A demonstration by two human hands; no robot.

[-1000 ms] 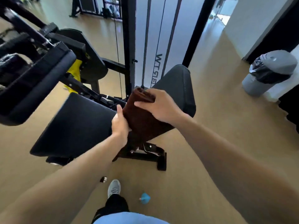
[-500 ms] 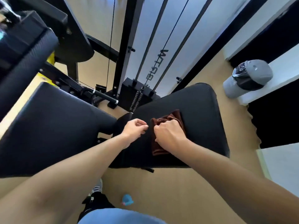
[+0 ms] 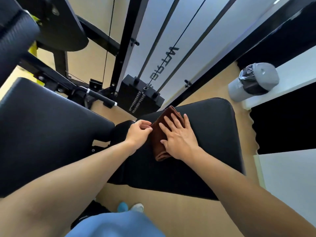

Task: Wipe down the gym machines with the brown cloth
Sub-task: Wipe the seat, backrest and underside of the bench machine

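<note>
A pale tan floor (image 3: 171, 218) is seen underfoot. A grey swing-lid bin (image 3: 253, 82) lined with a black bag is stood against a white wall ledge (image 3: 290, 72) at the right. A frosted white panel (image 3: 153, 31) with dark mirrored lettering is crossed by 2 steel guide rods (image 3: 159, 35). The scene is evenly and brightly lit.

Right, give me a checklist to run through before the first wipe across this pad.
1. Brown cloth lies folded on the seat pad: ok.
2. Right hand flat on the cloth, palm down: ok.
3. Left hand pinching the cloth's left edge, not yet clear: not ok.
4. Pad to the right bare for the stroke: ok.
5. Cloth damp or dry: cannot tell.
</note>
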